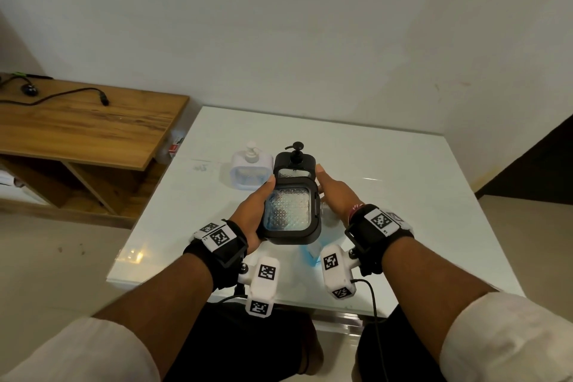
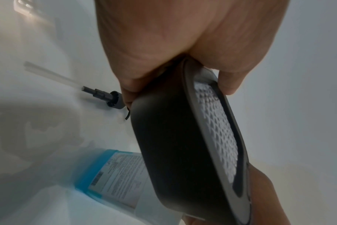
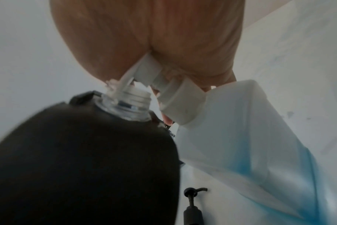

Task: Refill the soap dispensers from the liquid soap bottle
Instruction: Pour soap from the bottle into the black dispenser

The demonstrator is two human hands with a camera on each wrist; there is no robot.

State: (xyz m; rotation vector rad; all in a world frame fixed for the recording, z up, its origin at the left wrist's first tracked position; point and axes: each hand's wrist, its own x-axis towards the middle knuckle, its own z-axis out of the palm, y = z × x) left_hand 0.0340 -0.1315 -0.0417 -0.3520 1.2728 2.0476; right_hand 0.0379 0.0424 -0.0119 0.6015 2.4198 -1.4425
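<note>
- The black square soap dispenser with a clear textured window (image 1: 290,211) is lifted off the counter, its threaded clear neck (image 3: 127,105) open and receiving soap.
- Left hand (image 1: 252,211) is clamped around that dispenser; right hand (image 1: 336,192) grips the translucent blue-tinted liquid soap bottle (image 3: 260,137), white flip cap (image 3: 175,97) tipped at the neck.
- Progress, I'd say: one fill under way, level unclear.
- Count: three dispensers. A second black one (image 1: 294,161) and a white one (image 1: 249,169) stand on the white glossy counter (image 1: 403,195), pumps on.
- One loose black pump with tube (image 2: 98,91) lies there.
</note>
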